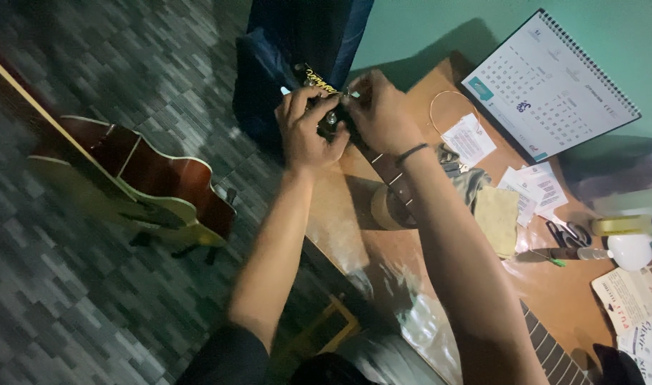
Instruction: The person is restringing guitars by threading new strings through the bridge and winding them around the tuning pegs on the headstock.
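Wooden table (554, 292) bearing calendar (550, 82), paper slips (533, 187), scissors (568, 233), yellow cloth (497, 217), coiled string (451, 110).

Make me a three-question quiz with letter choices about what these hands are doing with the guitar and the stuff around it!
1. Where is the calendar?
A. on the floor
B. leaning on the green wall at the back of the table
C. under the guitar

2. How many guitars show?
A. one
B. two
C. three

3. What are both hands doing?
A. resting flat
B. holding scissors
C. gripping the guitar head

Answers:
1 B, it stands against the wall above the table.
2 B, one red-brown guitar stands on the floor and another's guitar head lies at the table edge.
3 C, the left hand and right hand close around it.
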